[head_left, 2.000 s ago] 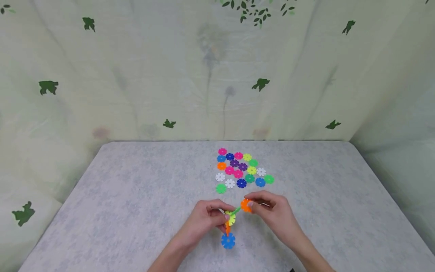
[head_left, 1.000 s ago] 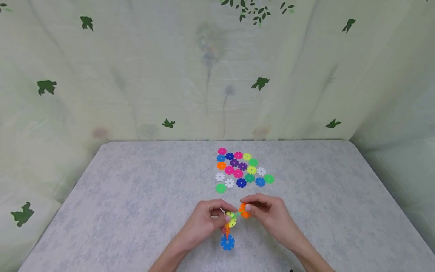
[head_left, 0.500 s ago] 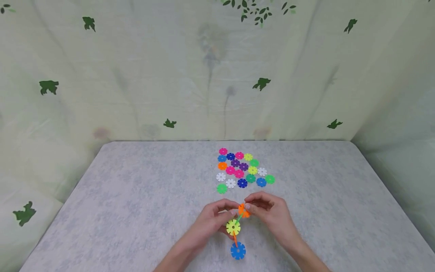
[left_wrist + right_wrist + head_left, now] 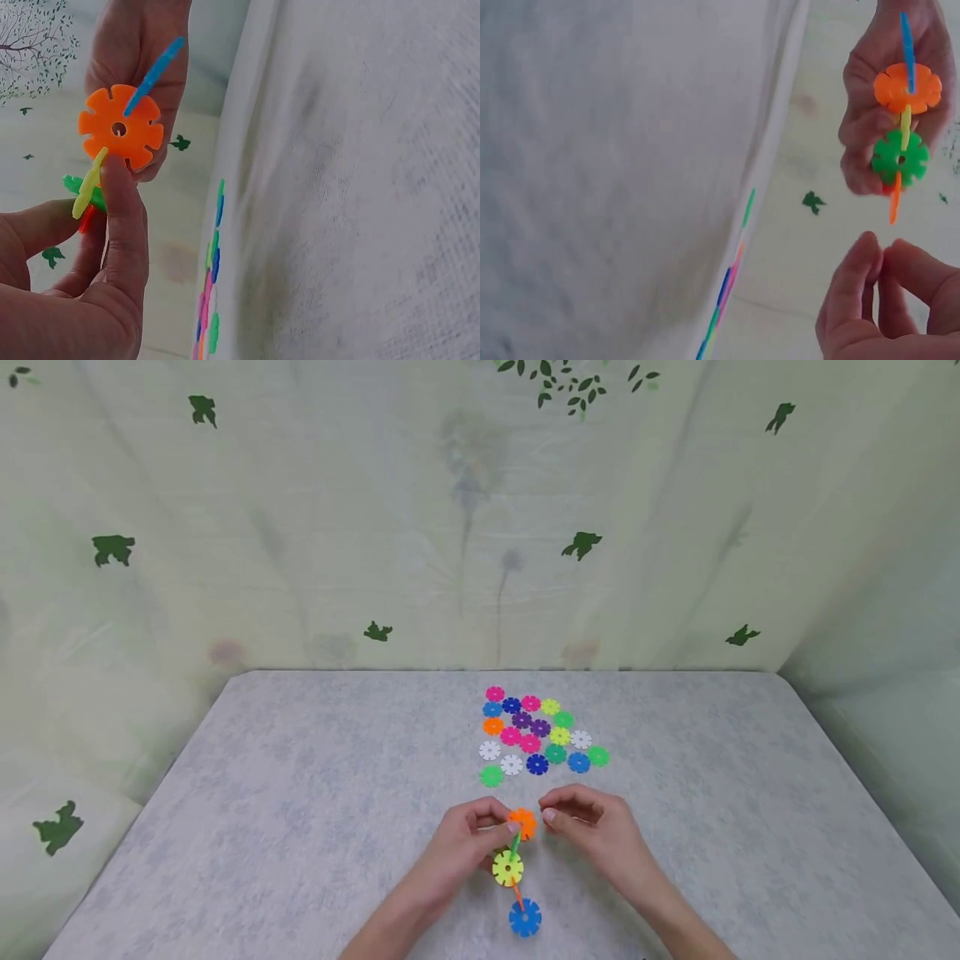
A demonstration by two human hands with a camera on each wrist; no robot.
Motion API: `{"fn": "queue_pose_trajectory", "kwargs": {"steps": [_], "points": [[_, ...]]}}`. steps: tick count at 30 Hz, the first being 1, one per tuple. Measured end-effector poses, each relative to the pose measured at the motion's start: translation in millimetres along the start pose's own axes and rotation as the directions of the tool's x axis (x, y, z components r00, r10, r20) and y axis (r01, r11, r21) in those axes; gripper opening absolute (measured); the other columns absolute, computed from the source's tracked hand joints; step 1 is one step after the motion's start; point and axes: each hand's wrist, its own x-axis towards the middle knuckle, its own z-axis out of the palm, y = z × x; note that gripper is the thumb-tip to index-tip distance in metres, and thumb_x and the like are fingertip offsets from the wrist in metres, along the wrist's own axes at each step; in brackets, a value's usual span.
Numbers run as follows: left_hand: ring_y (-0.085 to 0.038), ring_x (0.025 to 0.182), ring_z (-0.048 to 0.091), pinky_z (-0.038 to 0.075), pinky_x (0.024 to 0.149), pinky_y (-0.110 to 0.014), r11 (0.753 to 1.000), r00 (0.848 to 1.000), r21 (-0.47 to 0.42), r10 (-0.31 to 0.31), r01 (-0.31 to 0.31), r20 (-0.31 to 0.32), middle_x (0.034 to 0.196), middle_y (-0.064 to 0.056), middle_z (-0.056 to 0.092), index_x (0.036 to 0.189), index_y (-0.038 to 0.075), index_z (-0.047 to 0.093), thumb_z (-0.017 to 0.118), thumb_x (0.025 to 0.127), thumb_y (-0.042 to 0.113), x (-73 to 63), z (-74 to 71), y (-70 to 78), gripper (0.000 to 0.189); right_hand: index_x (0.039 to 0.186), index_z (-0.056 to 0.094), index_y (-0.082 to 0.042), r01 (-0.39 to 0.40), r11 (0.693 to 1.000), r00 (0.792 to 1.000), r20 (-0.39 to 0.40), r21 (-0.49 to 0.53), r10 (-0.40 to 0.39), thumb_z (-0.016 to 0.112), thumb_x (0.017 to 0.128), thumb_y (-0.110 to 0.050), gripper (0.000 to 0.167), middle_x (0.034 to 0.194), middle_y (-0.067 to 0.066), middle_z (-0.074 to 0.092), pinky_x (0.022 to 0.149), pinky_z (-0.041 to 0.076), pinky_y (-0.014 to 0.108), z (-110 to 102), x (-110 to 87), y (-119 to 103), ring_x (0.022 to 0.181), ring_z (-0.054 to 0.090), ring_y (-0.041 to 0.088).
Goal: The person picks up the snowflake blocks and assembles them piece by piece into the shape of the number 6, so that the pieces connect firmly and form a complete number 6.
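Observation:
My left hand [image 4: 461, 843] pinches a chain of slotted, flower-shaped plastic linking discs. At the chain's upper end is an orange disc [image 4: 528, 823], beside the left thumb. Below it follow a green disc [image 4: 883, 160], seen edge-on from the head, a yellow disc [image 4: 502, 878], another orange disc [image 4: 141, 135] and a blue disc [image 4: 525, 930] at the lower end. Each slots crosswise into its neighbour. Just right of the upper orange disc, my right hand [image 4: 592, 818] holds nothing. Its thumb and fingertips are loosely bent and close together, apart from the chain in the right wrist view.
Several loose discs lie flat beyond the hands on the grey table [image 4: 315, 777], among them a light green disc [image 4: 491, 776], a white disc [image 4: 512, 765] and a dark blue disc [image 4: 537, 764]. A pale curtain [image 4: 300, 527] with leaf prints hangs behind the table.
The right hand has let go of the upper orange disc, which now sits joined to the green one. The left fingers have shifted up the chain, and its lower part has dropped toward the person.

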Motion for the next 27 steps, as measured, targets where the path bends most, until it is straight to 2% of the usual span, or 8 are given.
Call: {"fn": "queue_pose_trajectory", "kwargs": {"steps": [4, 7, 10, 14, 18, 23, 27], "points": [[-0.018, 0.072, 0.062, 0.054, 0.066, -0.03, 1.0, 1.0, -0.002, 0.005, -0.005, -0.024, 0.093, -0.007, 0.069, 0.105, 0.002, 0.063, 0.067, 0.092, 0.017, -0.4, -4.4, 4.1, 0.02, 0.111, 0.067, 0.001, 0.047, 0.997, 0.993, 0.11, -0.062, -0.04, 0.067, 0.094, -0.015, 0.023, 0.108, 0.018, 0.066, 0.083, 0.056, 0.035, -10.1, 14.2, 0.8, 0.096, 0.065, 0.033], [-0.017, 0.07, 0.061, 0.055, 0.065, -0.03, 1.0, 1.0, -0.025, 0.015, -0.015, -0.023, 0.093, -0.007, 0.068, 0.11, 0.001, 0.061, 0.067, 0.092, 0.015, -0.3, -6.3, 3.9, 0.023, 0.112, 0.068, 0.0, 0.106, 0.981, 0.98, 0.184, -0.164, -0.075, 0.065, 0.095, -0.011, 0.021, 0.109, 0.015, 0.067, 0.083, 0.055, 0.033, -14.4, 30.7, 0.0, 0.098, 0.065, 0.029], [-0.016, 0.067, 0.059, 0.054, 0.062, -0.029, 0.999, 0.999, -0.042, 0.023, -0.025, -0.032, 0.091, -0.006, 0.066, 0.113, 0.001, 0.06, 0.067, 0.092, 0.013, 0.0, -8.3, 2.5, 0.025, 0.112, 0.07, -0.003, 0.183, 0.94, 0.962, 0.248, -0.288, -0.111, 0.065, 0.095, -0.009, 0.019, 0.107, 0.009, 0.069, 0.085, 0.054, 0.031, -14.4, 49.2, -1.2, 0.098, 0.064, 0.022], [-0.015, 0.065, 0.058, 0.053, 0.058, -0.028, 0.998, 0.998, -0.048, 0.034, -0.036, -0.048, 0.089, -0.004, 0.066, 0.119, 0.002, 0.061, 0.067, 0.091, 0.013, 0.8, -10.9, 0.6, 0.03, 0.112, 0.071, -0.007, 0.28, 0.87, 0.93, 0.338, -0.407, -0.142, 0.066, 0.093, -0.007, 0.019, 0.106, 0.003, 0.07, 0.087, 0.053, 0.033, -9.0, 73.1, -3.9, 0.097, 0.063, 0.016], [-0.015, 0.065, 0.059, 0.053, 0.058, -0.028, 0.998, 0.998, -0.047, 0.029, -0.032, -0.052, 0.09, -0.004, 0.067, 0.122, 0.003, 0.062, 0.068, 0.092, 0.014, 1.8, -13.5, 0.6, 0.033, 0.114, 0.071, -0.008, 0.327, 0.835, 0.901, 0.414, -0.443, -0.133, 0.066, 0.093, -0.004, 0.022, 0.107, 0.002, 0.07, 0.085, 0.053, 0.033, -1.3, 94.1, -6.0, 0.096, 0.062, 0.014], [-0.016, 0.068, 0.061, 0.052, 0.057, -0.029, 0.999, 0.998, -0.047, 0.013, -0.015, -0.058, 0.088, -0.003, 0.068, 0.12, 0.004, 0.063, 0.068, 0.091, 0.014, 2.2, -16.9, 1.0, 0.031, 0.116, 0.071, -0.01, 0.334, 0.815, 0.88, 0.466, -0.474, -0.09, 0.064, 0.093, -0.002, 0.026, 0.107, -0.001, 0.069, 0.084, 0.052, 0.031, 8.6, 113.6, -3.6, 0.093, 0.061, 0.014], [-0.017, 0.068, 0.061, 0.053, 0.056, -0.029, 0.999, 0.998, -0.054, 0.003, -0.006, -0.056, 0.087, -0.003, 0.068, 0.118, 0.004, 0.063, 0.068, 0.09, 0.014, 2.8, -18.4, 0.7, 0.03, 0.117, 0.071, -0.01, 0.37, 0.786, 0.859, 0.504, -0.495, -0.088, 0.065, 0.091, 0.0, 0.028, 0.104, -0.001, 0.068, 0.079, 0.052, 0.03, 14.4, 124.2, 0.8, 0.086, 0.059, 0.016]]}}
